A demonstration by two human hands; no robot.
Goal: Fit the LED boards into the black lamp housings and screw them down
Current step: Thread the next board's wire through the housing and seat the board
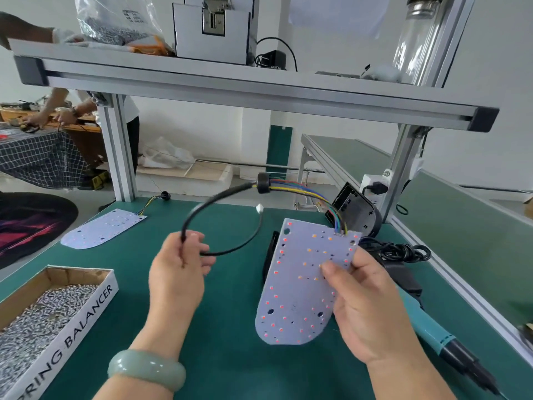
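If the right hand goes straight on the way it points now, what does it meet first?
Probably the near housing, just left of the board that the right hand holds; depth is unclear.

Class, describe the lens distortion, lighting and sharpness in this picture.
Head view: wide-angle distortion bends the shelf rail and splays its posts; soft, even light, only faint shadows on the green table; held LED board sharp; corner glass bottle shows glare.

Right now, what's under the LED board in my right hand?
The edge of a black housing pokes out past the left side of the LED board, on the green mat. The board, held by your right hand, covers the rest, so its inside cannot be seen.
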